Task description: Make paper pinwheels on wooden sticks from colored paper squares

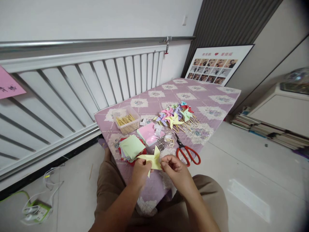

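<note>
A pale yellow paper pinwheel (154, 158), partly folded with pointed blades, is held over the table's near edge. My left hand (141, 170) is closed on its left side, thumb on top. At the right corner, my right hand (175, 169) pinches the paper between thumb and fingers. Just beyond are a stack of pale green and red paper squares (132, 146), pink paper sheets (147, 132) and a scatter of small metal pins (159, 145). A round clear container (170, 140) holds small pale pieces. Red-handled scissors (187, 150) lie right of my right hand.
Finished pinwheels on sticks (175, 116) lie in a pile farther back on the floral tablecloth (205, 111). A plastic box of wooden sticks (126, 120) stands at the left edge. Behind is a white radiator (96, 80); a power strip (40, 211) lies on the floor.
</note>
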`<state>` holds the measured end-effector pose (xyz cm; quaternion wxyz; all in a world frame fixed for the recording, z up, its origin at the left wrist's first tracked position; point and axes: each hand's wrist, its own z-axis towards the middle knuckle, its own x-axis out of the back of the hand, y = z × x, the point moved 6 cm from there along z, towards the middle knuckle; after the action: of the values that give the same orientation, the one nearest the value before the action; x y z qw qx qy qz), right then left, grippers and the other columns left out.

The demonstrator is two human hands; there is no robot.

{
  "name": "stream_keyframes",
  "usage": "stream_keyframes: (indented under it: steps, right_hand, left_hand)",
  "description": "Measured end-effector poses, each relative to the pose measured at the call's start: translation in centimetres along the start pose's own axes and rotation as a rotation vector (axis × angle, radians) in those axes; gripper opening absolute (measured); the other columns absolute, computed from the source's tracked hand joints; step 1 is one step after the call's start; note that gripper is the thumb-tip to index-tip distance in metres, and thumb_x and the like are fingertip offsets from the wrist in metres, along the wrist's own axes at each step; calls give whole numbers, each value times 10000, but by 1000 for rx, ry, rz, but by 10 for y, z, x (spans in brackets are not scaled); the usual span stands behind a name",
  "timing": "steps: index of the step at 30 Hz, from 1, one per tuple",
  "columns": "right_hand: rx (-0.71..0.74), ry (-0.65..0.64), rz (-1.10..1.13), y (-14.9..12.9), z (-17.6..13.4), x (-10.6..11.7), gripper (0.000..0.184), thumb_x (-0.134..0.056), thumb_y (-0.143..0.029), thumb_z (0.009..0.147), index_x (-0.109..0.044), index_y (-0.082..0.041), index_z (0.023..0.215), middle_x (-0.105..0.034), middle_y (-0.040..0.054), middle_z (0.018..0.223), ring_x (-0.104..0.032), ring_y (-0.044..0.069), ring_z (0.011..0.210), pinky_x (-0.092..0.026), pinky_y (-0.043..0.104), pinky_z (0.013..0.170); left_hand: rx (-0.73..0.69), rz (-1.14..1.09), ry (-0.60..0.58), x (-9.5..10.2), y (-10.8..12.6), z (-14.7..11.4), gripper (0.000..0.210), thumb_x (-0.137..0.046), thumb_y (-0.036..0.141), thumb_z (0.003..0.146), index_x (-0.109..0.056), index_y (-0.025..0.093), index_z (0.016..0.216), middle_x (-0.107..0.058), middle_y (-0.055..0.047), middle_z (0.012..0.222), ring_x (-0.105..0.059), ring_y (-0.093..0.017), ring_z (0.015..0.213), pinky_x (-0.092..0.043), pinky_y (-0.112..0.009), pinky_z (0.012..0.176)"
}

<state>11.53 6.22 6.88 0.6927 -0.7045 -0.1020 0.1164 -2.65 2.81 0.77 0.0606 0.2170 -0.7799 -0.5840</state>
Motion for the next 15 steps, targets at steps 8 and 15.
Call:
stream_keyframes:
  steps: [8,15]
  right_hand:
    - [113,-42,-204,2,-4,-6,119,-577,-326,825,-587,-223,764,-569,-8,670,-530,159,621,-413,250,586]
    - [263,59,-795,39,25,18,128,-445,-147,795,-527,-208,719,-573,33,719,-554,182,675,-421,273,640]
  left_hand:
    - [-8,153,62,0,1,-3,127,-593,261,661,-657,153,685,-631,-8,568,-558,-143,509,-420,-234,500]
    - [78,122,172,29,-31,7,169,-577,306,678,-623,151,727,-621,-10,582,-566,-148,530,-450,-248,522]
